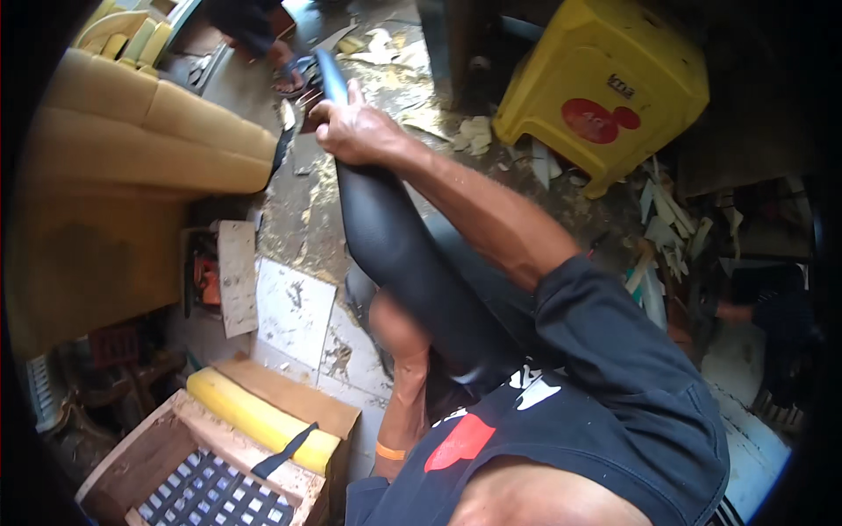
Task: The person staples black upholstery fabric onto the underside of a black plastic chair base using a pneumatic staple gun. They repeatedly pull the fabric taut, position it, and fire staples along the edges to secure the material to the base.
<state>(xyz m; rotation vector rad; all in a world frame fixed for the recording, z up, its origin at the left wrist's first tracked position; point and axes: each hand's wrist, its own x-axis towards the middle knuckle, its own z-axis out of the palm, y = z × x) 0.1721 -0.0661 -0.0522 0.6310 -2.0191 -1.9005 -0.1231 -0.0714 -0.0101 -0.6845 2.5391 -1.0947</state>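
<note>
My right hand is stretched forward and shut on the upper end of a long black vinyl-covered pad. The pad runs from that hand down toward my chest and rests across my lap. Its tip sticks out past my fingers. My left forearm shows under the pad, bent, with an orange band at the wrist. The left hand itself is hidden below the band, behind my dark shirt.
A tan upholstered seat fills the left. A yellow plastic stool lies tipped at top right among foam scraps. A wooden frame with woven webbing and a yellow foam roll sit at lower left. Another person's sandalled foot is at the top.
</note>
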